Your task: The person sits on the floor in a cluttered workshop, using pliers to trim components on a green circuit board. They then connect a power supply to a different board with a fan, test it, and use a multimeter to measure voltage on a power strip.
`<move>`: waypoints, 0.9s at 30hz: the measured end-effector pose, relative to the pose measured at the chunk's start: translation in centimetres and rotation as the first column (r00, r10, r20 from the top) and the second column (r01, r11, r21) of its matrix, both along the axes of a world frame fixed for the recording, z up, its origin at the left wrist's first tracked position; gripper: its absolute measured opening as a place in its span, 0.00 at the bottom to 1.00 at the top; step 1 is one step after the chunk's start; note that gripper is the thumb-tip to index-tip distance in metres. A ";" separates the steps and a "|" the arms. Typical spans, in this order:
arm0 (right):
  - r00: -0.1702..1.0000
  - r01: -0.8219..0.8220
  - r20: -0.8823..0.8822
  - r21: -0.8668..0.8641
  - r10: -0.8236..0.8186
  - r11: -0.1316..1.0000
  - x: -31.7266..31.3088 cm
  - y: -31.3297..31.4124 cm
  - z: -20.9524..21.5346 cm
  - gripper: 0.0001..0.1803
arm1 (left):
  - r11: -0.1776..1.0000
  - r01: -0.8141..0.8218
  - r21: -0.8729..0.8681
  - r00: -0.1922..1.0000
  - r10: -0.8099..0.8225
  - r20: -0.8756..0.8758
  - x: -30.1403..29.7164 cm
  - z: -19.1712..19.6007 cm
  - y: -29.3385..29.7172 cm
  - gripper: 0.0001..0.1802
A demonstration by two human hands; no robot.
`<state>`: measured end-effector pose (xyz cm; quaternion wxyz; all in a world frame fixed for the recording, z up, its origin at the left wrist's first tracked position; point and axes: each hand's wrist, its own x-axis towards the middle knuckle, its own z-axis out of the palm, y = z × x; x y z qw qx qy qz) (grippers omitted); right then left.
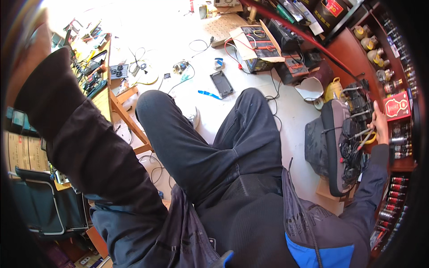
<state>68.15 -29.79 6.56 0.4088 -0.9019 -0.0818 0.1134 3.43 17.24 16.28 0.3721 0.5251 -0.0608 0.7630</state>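
My left arm is raised at the upper left, its dark cuff close to the camera. Only part of my left hand (33,58) shows at the dim rim; its fingers cannot be made out. On the far right, my right hand (380,124) reaches over a pile of black cables (351,143) with its fingers apart. Beside its fingers lies a thin grey lead with a red tip (364,139); whether they touch it I cannot tell. The cables rest on a grey and black padded seat (333,147). A yellow ring (369,137) shows just below the hand.
Between my knees and beyond, a black rectangular tray (222,84), a blue strip (209,94) and loose wires lie on the floor. Boxed batteries (259,49) stand farther off. A cluttered wooden bench (107,85) is at left, a shelf of bottles and a red box (397,106) at right.
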 end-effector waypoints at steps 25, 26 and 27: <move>0.613 -0.599 -0.185 0.525 0.768 0.604 -14.4 53.1 -10.1 0.13 | 0.026 -0.219 -0.975 0.755 -0.629 -0.186 24.6 -58.0 14.2 0.27; 0.555 -0.646 -0.155 0.539 0.818 0.540 -14.0 55.6 -12.1 0.13 | -0.013 -0.277 -0.961 0.740 -0.640 -0.205 25.0 -61.3 13.5 0.27; 0.492 -0.561 -0.343 0.578 0.800 0.593 -13.1 57.1 -13.3 0.14 | -0.048 -0.320 -0.946 0.726 -0.654 -0.213 25.4 -64.1 12.7 0.27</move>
